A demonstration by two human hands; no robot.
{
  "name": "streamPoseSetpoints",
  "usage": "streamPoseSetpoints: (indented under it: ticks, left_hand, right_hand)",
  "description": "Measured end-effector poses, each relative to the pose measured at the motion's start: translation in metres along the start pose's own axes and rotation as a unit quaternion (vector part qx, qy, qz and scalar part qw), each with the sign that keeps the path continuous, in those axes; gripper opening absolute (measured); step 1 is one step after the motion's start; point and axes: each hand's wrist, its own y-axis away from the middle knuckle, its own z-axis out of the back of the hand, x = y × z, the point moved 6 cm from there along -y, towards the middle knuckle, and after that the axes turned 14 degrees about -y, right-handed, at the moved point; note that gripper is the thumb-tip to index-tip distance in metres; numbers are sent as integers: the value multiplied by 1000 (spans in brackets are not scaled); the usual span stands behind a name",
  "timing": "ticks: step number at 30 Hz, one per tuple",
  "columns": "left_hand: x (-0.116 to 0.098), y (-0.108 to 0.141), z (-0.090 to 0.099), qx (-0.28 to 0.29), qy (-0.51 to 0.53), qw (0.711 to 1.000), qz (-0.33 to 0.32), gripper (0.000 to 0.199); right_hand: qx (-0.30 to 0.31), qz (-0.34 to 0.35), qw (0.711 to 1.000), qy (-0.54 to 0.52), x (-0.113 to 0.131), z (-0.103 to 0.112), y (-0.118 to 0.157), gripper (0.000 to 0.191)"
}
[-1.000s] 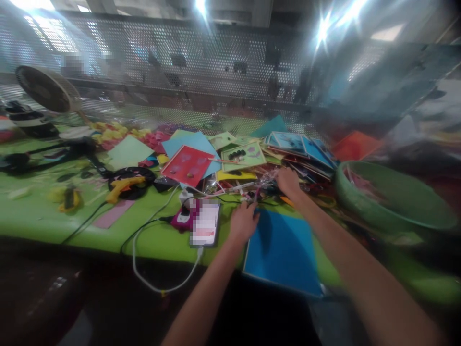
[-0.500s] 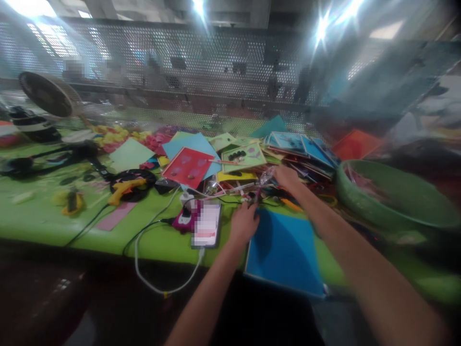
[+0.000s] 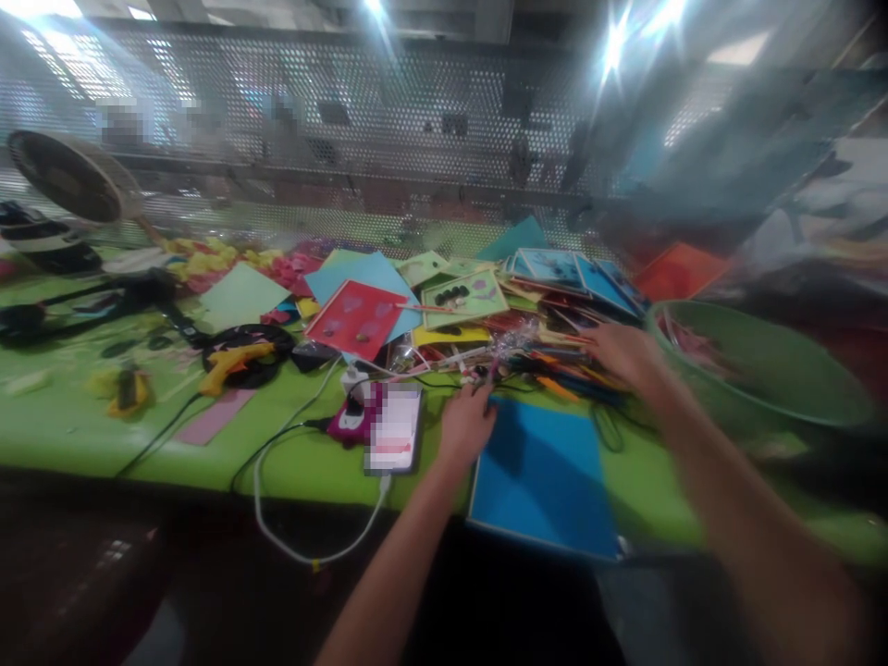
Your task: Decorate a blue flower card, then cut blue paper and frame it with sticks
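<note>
My left hand [image 3: 468, 421] is at the upper left corner of a blue square board [image 3: 541, 481]. Its fingers are bent around something small, next to a thin purple thing [image 3: 491, 371]; what they hold I cannot make out. Farther right, my right hand [image 3: 624, 353] reaches over a jumble of thin sticks and pen-like tools [image 3: 565, 361], its fingertips smeared and partly lost among them. Crumpled clear plastic [image 3: 517, 340] lies between the hands. An orange tool [image 3: 557, 388] rests just behind the blue board.
A green basin [image 3: 763, 407] stands at right. Decorated boards, a red one [image 3: 359, 319] among them, are heaped at the back. A phone [image 3: 394, 430] on a white cable lies left of my left hand. Farther left are a yellow glue gun [image 3: 236, 363] and a fan [image 3: 66, 176].
My right hand has moved right, from beside the clear plastic to the sticks near the basin, uncovering more tools. My left hand has stayed nearly still. The view has shifted slightly.
</note>
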Motion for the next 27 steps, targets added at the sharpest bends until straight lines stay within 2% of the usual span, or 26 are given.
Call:
streamPoseSetpoints:
  ticks: [2, 4, 7, 10, 13, 15, 18, 21, 24, 27]
  left_hand:
    - [2, -1, 1, -28, 17, 999, -3, 41]
    - [3, -1, 3, -54, 28, 998, -11, 40]
    - [5, -1, 6, -65, 37, 997, -12, 38]
    - [7, -1, 6, -63, 37, 997, -1, 37]
    - [9, -1, 4, -59, 25, 998, 19, 34]
    - [9, -2, 3, -57, 22, 998, 27, 33]
    - [9, -1, 2, -46, 21, 998, 32, 34]
    - [8, -1, 3, -39, 20, 999, 31, 33]
    - [8, -1, 7, -54, 31, 998, 32, 34]
    - [11, -1, 12, -80, 56, 994, 50, 37]
  right_hand:
    - [-26, -2, 1000, -5, -8, 14, 14, 39]
    - [-62, 13, 997, -38, -6, 28, 24, 41]
    - [-77, 90, 986, -114, 26, 33, 29, 42]
    - [-10, 185, 969, -163, 77, 9, 16, 44]
    - [31, 177, 973, -148, 112, -27, -11, 45]
    - [44, 161, 976, -139, 126, -50, -32, 42]
    - [54, 137, 981, -125, 135, -73, -57, 35]
    - [48, 137, 982, -124, 136, -77, -68, 32]
    - [29, 151, 979, -132, 129, -68, -60, 36]
    - [11, 172, 975, -143, 117, -58, -40, 41]
